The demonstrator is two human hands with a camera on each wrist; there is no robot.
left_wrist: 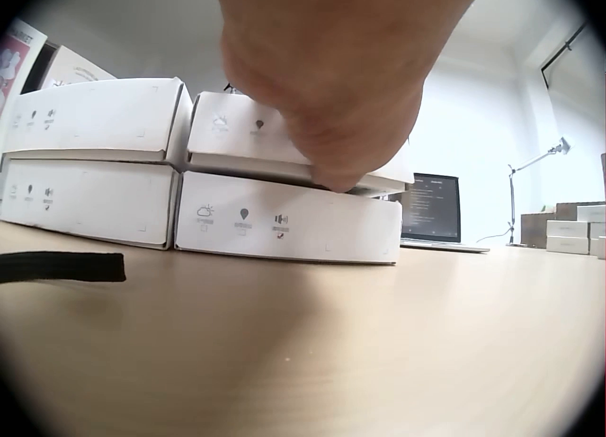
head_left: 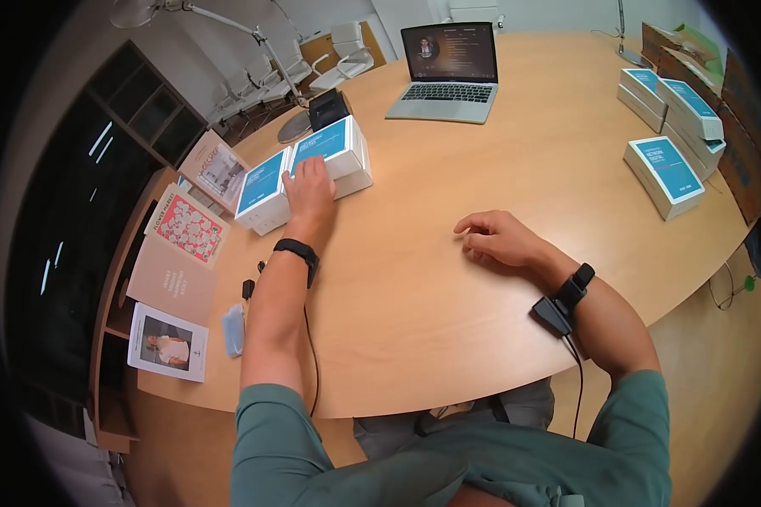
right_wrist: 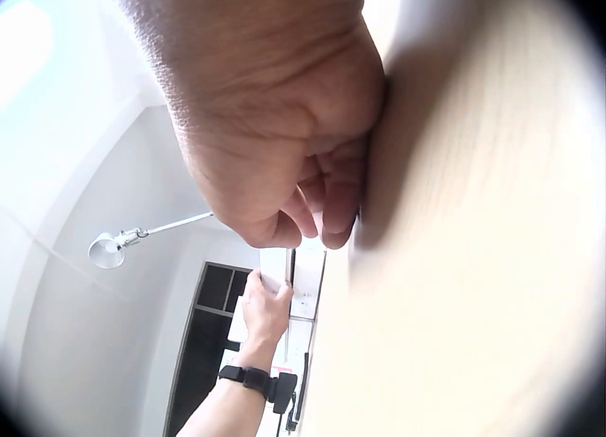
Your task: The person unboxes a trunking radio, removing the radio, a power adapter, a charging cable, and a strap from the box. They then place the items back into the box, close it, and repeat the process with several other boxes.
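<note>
My left hand (head_left: 311,188) grips the upper white box with a blue label (head_left: 325,144) of the right-hand stack. In the left wrist view its thumb is at that box's lower edge, just above the lower box (left_wrist: 289,219), and a thin dark gap shows between the two. The remaining fingers reach over the top and are hidden there. Close beside stands a second stack of two such boxes (head_left: 264,182). My right hand (head_left: 503,237) rests on the table with loosely curled fingers, holding nothing.
An open laptop (head_left: 444,89) stands at the back. More blue-labelled boxes (head_left: 664,173) sit at the right, near a brown carton (head_left: 740,127). Books and prints (head_left: 190,224) line the left edge, with a desk lamp base (head_left: 296,127) behind the stacks. Cables hang from both wrists.
</note>
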